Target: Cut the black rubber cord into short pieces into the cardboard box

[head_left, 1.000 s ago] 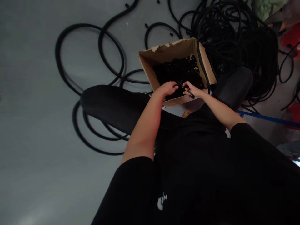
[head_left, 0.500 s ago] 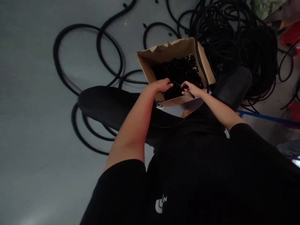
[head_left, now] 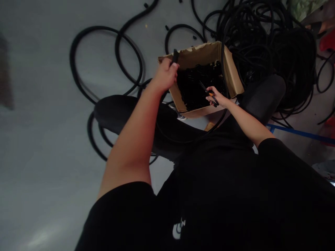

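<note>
Black scissors with an orange accent (head_left: 210,94): one pair, in the right hand (head_left: 220,99), fingers curled around the handles, blades pointing over the open box; whether the blades are parted cannot be told.

Black flexible tube end (head_left: 175,55): one, in the left hand (head_left: 166,74), fingers closed around it in a fist, the tip standing out beyond the thumb. Position: above the far left corner of the box, apart from the scissors.

Brown cardboard box, open-topped, with a torn rim (head_left: 233,75): one, between the person's black-trousered legs (head_left: 264,97). Contents: many short black pieces (head_left: 193,87), heaped; individual shapes too dark to tell.

Long black tubing, tangled heap (head_left: 295,59): one, on the floor to the right of the box. One length passes over the box's right side.

Thick black tubing loops (head_left: 72,59): several, on the smooth grey floor (head_left: 39,157) to the left.

Small black offcut-like pieces (head_left: 194,37): several, scattered on the floor beyond the box.
</note>
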